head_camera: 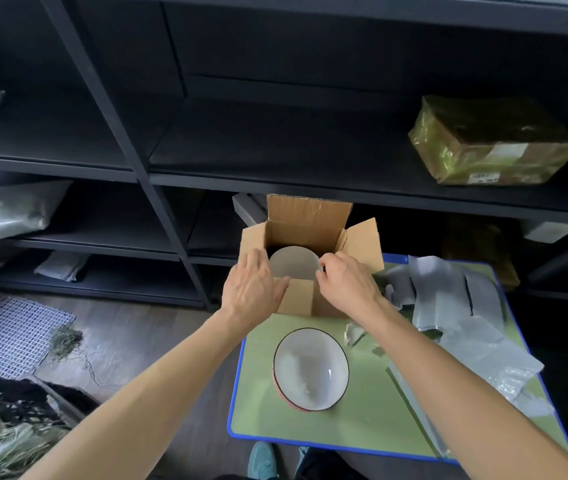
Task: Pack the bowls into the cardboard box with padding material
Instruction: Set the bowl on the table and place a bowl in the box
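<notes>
An open cardboard box (301,296) stands at the far end of a small green table (355,424) with a blue rim. Inside the box a white bowl (293,265) sits tilted, its inside facing me. My left hand (253,289) lies flat against the box's left near flap, fingers straight. My right hand (348,278) pinches the bowl's right rim at the box opening. A second white bowl (310,370) with a dark rim and reddish outside stands upright on the table in front of the box.
Grey padding sheets (462,306) and bubble wrap (507,372) are heaped on the table's right side. Dark metal shelving (157,174) rises right behind the box, with a taped parcel (490,143) on a shelf. Straw-like filler (15,441) and a white mesh mat (8,334) lie on the floor left.
</notes>
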A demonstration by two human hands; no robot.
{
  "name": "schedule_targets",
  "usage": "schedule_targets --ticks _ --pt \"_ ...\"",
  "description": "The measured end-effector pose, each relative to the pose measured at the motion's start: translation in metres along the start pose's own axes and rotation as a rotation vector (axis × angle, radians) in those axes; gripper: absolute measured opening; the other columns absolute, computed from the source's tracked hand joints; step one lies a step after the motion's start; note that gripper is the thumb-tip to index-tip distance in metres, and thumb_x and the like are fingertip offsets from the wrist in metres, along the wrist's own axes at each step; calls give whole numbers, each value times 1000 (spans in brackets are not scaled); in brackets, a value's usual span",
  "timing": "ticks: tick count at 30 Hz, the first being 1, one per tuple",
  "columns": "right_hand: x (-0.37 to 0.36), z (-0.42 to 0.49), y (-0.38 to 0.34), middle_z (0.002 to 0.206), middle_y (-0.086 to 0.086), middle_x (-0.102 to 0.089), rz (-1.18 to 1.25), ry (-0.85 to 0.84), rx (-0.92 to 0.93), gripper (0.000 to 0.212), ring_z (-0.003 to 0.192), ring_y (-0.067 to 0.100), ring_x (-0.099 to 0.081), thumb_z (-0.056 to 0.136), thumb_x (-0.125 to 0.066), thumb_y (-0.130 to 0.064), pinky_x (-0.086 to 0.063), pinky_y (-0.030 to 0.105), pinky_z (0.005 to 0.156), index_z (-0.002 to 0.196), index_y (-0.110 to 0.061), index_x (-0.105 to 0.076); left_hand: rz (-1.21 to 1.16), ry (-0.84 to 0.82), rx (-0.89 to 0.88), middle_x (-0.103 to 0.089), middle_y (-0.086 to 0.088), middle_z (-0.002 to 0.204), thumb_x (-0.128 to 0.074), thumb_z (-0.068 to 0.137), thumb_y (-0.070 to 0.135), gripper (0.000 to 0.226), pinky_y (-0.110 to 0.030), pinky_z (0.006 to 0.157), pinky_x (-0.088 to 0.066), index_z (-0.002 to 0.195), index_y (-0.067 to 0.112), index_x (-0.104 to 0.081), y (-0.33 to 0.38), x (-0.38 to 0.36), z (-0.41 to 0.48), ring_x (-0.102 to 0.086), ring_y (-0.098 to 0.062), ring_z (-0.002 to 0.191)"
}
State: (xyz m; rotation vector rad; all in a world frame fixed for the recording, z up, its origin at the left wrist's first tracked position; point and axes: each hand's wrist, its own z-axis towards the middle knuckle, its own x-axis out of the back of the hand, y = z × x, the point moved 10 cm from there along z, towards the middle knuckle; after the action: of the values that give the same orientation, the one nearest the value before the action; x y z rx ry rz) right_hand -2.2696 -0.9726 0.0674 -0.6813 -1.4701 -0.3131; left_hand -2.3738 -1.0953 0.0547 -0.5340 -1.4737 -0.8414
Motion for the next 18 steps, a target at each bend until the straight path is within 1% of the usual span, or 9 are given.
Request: schedule_targets --ticks 3,6,9,12,14,16,18 --pt "-10 21 6 108 12 -65 -87 -81 -70 20 100 32 -63 101 -47 -21 -43 35 73 107 -9 -62 -30 -4 36 -46 -5 113 -40 97 58 58 -31 80 -47 123 7 -45 1 -7 -1 -49 -20 98" --pt "-26 40 10 108 13 -68 -102 -202 -128 21 98 32 -64 99 -50 -18 -40 32 67 110 -7 -64 -35 -9 49 -45 -4 112 -39 97 59 58 -31 78 -47 123 7 -45 -1 -11 0 -47 -19 95" --pt "-47 56 7 112 15 -69 -116 -336 -135 24 102 33 -65 100 -51 -17 -42 32 69 115 -4 -63 -22 -7 54 -44 -4 111 -39 97 59 60 -31 79 -46 124 7 -47 -2 -11 3 -45 -19 93" --pt "-63 66 7 118 16 -68 -119 -414 -156 26 107 33 -65 99 -52 -15 -46 34 74 119 -2 -62 -65 0 68 -45 -4 111 -41 96 59 62 -33 82 -48 126 5 -46 -2 -13 2 -46 -19 94" --pt "-69 69 9 123 17 -66 -135 -427 -171 34 112 33 -63 98 -53 -13 -49 36 80 129 0 -54 -81 5 68 -47 -6 116 -42 96 58 65 -34 85 -49 131 3 -44 -3 -13 1 -49 -21 98" --pt "-72 71 12 129 21 -62 -151 -421 -191 50 118 34 -61 97 -53 -11 -50 37 88 142 4 -37 -98 1 67 -47 -7 121 -43 96 58 68 -35 88 -49 135 2 -42 -3 -13 1 -50 -22 100" --pt "-75 72 15 131 23 -59 -142 -412 -209 57 120 35 -59 95 -52 -8 -49 38 91 145 6 -27 -112 3 67 -47 -7 121 -44 96 57 68 -36 89 -49 135 2 -42 -3 -12 1 -50 -22 101"
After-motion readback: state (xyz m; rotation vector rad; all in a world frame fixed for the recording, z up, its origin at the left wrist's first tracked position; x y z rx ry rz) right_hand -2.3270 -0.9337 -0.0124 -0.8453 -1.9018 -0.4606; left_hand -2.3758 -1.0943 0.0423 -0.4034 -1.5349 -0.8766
